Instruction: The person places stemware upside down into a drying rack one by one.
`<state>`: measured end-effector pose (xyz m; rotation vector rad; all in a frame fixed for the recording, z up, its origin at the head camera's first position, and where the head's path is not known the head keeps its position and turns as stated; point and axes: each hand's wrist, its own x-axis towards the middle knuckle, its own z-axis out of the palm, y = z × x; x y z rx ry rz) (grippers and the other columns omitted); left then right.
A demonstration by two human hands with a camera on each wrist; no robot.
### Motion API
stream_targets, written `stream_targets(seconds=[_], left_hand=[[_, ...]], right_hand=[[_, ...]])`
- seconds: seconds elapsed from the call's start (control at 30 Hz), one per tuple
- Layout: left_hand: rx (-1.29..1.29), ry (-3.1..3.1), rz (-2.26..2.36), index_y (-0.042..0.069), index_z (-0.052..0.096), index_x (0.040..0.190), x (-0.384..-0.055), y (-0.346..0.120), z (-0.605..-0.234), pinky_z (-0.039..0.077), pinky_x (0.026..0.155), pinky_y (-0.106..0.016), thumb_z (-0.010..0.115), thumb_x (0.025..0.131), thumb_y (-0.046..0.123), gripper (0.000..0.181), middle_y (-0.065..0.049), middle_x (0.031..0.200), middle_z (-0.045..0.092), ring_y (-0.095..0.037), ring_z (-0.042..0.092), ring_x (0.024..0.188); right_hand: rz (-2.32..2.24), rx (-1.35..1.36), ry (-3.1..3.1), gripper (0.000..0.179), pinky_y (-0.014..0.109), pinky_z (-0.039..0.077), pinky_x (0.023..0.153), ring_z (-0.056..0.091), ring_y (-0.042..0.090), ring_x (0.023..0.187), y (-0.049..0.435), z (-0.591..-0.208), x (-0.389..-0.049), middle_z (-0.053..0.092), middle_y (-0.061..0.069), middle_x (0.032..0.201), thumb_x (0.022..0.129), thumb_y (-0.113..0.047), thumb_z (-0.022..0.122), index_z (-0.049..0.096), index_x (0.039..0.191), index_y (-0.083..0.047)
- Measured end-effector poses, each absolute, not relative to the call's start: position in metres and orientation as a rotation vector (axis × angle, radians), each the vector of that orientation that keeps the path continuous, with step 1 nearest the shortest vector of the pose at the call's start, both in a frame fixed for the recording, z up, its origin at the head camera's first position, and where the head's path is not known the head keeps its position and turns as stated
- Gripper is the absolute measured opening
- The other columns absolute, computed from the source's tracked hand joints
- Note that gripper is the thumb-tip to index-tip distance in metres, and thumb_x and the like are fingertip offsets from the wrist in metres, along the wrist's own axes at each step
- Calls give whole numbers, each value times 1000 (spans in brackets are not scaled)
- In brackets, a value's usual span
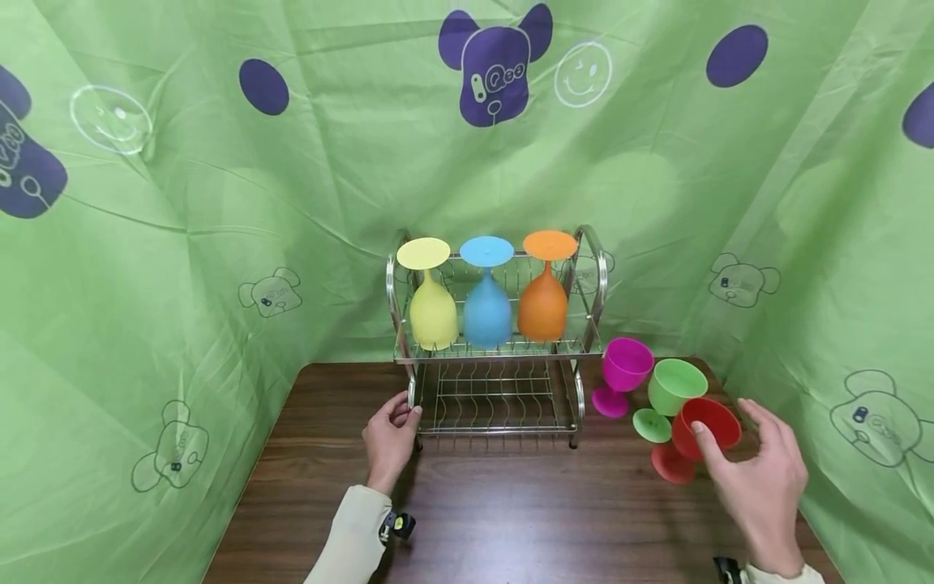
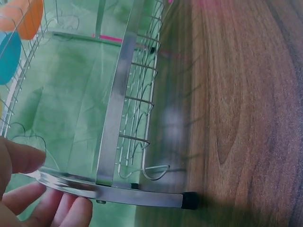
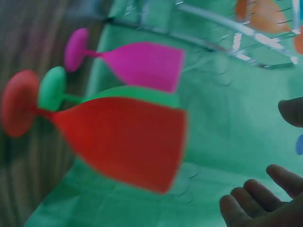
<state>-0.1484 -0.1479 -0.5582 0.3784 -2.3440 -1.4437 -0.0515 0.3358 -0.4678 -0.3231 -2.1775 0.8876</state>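
Note:
My left hand (image 1: 392, 442) holds the lower left post of a two-tier metal dish rack (image 1: 601, 284); in the left wrist view, thumb and fingers lie on either side of the curved tube. Upside down on the upper tier stand a yellow goblet (image 1: 434, 315), a blue goblet (image 1: 488, 316) and an orange goblet (image 1: 543, 308). Right of the rack a magenta goblet (image 1: 627, 365), a green goblet (image 1: 677, 389) and a red goblet (image 3: 128, 142) stand upright. Beside the red one, my right hand (image 1: 762, 491) is spread with nothing in it; the right wrist view shows a gap between them.
The rack's lower tier (image 1: 496, 395) has wavy wire dividers. Brown wood-grain table (image 1: 481, 519) lies under everything. Green printed cloth (image 1: 328, 186) hangs behind and along both sides, near the goblets at right.

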Motion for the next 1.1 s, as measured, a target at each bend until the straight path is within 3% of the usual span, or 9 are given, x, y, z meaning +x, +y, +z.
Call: stream_targets(seconds=[0.1,0.17,0.37,0.47,0.57,0.67,0.8,1.0,1.1], left_hand=[[393,-2343,-1444,14,74,132,-143,-148,-557,64,89,-43,83,92,22,42,-10,114,80,-28,79,101],[407,-2344,-1442,12,72,135,-138,-148,-555,63,93,-48,83,92,25,45,-11,117,79,-29,78,104],[411,-2373,-1452,10,67,140,-112,-148,-549,63,96,-50,79,96,31,50,-15,124,73,-33,73,113],[396,-2383,-1487,10,65,142,-96,-147,-545,62,99,-52,77,97,30,50,-16,128,70,-36,71,118],[382,-2399,-1503,9,65,142,-81,-145,-541,61,100,-53,78,97,28,50,-15,129,70,-36,70,120],[372,-2410,-1490,11,67,137,-69,-142,-537,63,97,-48,79,96,26,45,-13,126,71,-34,70,119],[353,-2407,-1475,14,71,131,-54,-136,-534,65,92,-44,81,95,24,39,-10,120,73,-32,71,115],[338,-2399,-1525,19,72,128,-37,-128,-530,66,91,-41,81,95,26,35,-6,121,73,-30,71,116],[333,-2391,-1553,20,73,127,-32,-123,-530,66,91,-39,82,95,26,34,-4,121,74,-30,71,116]], right_hand=[[853,-321,-2164,78,6,27,97,59,33,130,342,-487,-52,65,13,148,75,-22,93,64,145,-8],[859,-352,-2171,82,6,27,94,59,38,124,344,-499,-53,63,14,149,73,-22,93,61,147,-7],[990,-511,-2239,103,41,43,108,52,42,134,348,-523,-56,49,16,160,74,-27,95,43,162,-14],[1057,-565,-2252,110,32,46,109,52,41,134,350,-534,-59,48,17,158,74,-29,96,35,165,-17],[1123,-619,-2237,113,11,45,105,54,36,133,351,-544,-64,49,13,156,75,-29,97,32,167,-21],[1214,-669,-2210,112,15,47,113,53,36,141,353,-552,-68,45,10,161,77,-29,96,29,167,-26],[1293,-715,-2154,108,16,48,112,57,40,140,353,-559,-74,44,8,163,79,-28,95,31,166,-29],[1364,-760,-2061,104,16,47,114,56,25,137,350,-565,-78,51,9,155,79,-24,94,34,164,-28],[1379,-786,-2034,99,12,50,108,58,17,130,348,-567,-78,54,2,145,79,-24,95,40,161,-26]])
